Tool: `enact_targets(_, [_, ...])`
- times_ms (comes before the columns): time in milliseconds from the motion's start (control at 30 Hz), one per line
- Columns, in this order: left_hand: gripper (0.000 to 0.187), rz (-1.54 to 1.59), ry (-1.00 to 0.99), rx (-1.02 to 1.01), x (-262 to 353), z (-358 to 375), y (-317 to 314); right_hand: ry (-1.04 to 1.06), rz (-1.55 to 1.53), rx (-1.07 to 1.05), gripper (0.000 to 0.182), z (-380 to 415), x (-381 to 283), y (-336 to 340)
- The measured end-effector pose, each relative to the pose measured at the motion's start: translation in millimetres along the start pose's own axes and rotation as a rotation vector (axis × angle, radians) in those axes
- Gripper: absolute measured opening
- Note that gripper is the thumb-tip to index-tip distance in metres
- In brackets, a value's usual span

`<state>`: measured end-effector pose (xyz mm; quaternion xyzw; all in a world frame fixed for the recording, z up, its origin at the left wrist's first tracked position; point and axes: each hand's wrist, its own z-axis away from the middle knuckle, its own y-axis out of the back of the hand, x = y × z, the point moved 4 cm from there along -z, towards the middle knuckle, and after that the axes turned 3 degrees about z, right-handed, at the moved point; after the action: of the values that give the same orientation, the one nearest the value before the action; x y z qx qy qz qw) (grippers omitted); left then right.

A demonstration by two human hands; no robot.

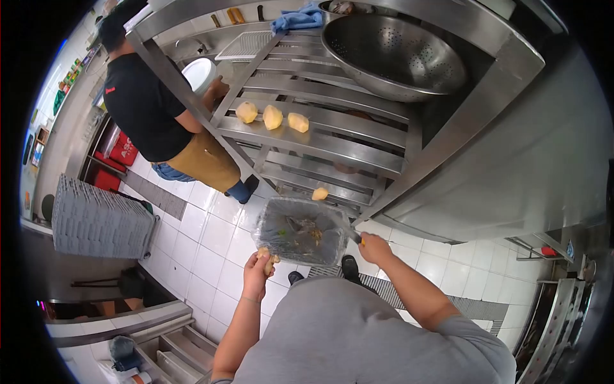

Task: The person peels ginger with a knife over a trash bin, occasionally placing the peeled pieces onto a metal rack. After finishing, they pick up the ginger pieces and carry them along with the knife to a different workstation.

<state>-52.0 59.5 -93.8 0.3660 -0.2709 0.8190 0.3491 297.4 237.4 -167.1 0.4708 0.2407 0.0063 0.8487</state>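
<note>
My left hand is closed around a knobby, pale tan root that looks like ginger, held at the near left edge of the bin. In my right hand is a knife, its blurred blade pointing up and left over the bin's right side. Between and beyond both hands stands the bin, lined with clear plastic and holding dark scraps, peelings and a green bit. Three peeled yellowish pieces sit in a row on a slatted metal shelf. Another peeled piece lies lower, beyond the bin.
A large metal colander and a blue cloth rest on the rack's upper level. At left, a person in a black shirt stands by a white bucket. Stacked grey trays stand on the tiled floor.
</note>
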Motion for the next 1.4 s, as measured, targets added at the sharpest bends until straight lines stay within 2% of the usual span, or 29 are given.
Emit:
enact_targets(67, [0.035,-0.022,-0.014,0.034,-9,1,13,0.0,-0.009,0.023,0.033,-13,-6,20])
enact_targets(133, [0.033,-0.048,-0.024,0.07,-16,2,23,-0.04,-0.209,-0.126,0.033,-15,-12,39])
enact_targets(167, [0.033,-0.047,-0.007,0.087,-19,3,27,-0.039,-0.202,-0.133,0.033,-11,-25,59])
enact_targets(233, [0.032,-0.043,0.01,0.103,-28,0,32,-0.226,-0.213,-0.302,0.034,3,-48,89])
enact_targets(300, [0.033,-0.005,0.066,0.114,-44,-2,39,-0.177,-0.128,-0.283,0.035,-16,-15,60])
enact_targets(367, [0.032,0.028,0.086,0.109,-60,-3,46,0.019,0.064,-0.061,0.036,-23,-1,44])
enact_targets(400, [0.032,0.058,0.096,0.091,-67,-1,49,-0.078,0.053,-0.177,0.038,-14,-8,53])
enact_targets(500, [0.032,0.007,0.151,0.074,-87,7,57,-0.108,-0.08,-0.23,0.041,-5,22,8])
enact_targets(633, [0.027,-0.024,0.183,0.085,-116,11,71,-0.225,-0.286,-0.411,0.048,28,19,-28])
enact_targets(700, [0.023,-0.022,0.223,0.084,-120,15,71,-0.15,-0.376,-0.428,0.054,39,12,-45])
enact_targets(733, [0.024,-0.098,0.257,0.041,-127,13,72,-0.224,-0.506,-0.488,0.057,44,4,-48])
enact_targets(767, [0.025,-0.173,0.291,-0.004,-134,11,73,-0.234,-0.5,-0.492,0.057,45,-4,-46])
enact_targets(833, [0.025,-0.122,0.307,0.023,-135,18,64,-0.225,-0.451,-0.523,0.054,45,-23,-38])
enact_targets(900, [0.025,-0.057,0.348,0.041,-148,18,60,-0.265,-0.372,-0.568,0.057,36,-31,-42])
enact_targets(967, [0.024,-0.07,0.391,0.027,-174,17,59,-0.001,-0.088,-0.396,0.062,18,-38,-53])
enact_targets(1000, [0.024,-0.093,0.422,0.015,-188,18,60,-0.039,-0.111,-0.435,0.064,9,-53,-47])
enact_targets(1033, [0.025,-0.201,0.449,-0.012,-198,19,61,-0.046,-0.101,-0.445,0.064,-5,-55,-55])
enact_targets(1100, [0.029,-0.328,0.375,0.015,-239,22,70,0.046,0.021,-0.397,0.061,-30,-63,-70])
enact_targets(1133, [0.036,-0.467,0.359,0.031,-246,25,71,0.018,0.09,-0.392,0.054,-43,-78,-67])
enact_targets(1167, [0.04,-0.649,0.302,0.027,-250,32,72,0.015,0.099,-0.403,0.054,-59,-86,-72])
enact_targets(1233, [0.041,-0.835,0.264,0.0,-239,39,64,0.017,0.219,-0.475,0.043,-93,-96,-89])
enact_targets(1400, [0.034,-0.919,0.193,0.018,-239,51,64,0.112,0.35,-0.504,0.039,-159,-108,-153])
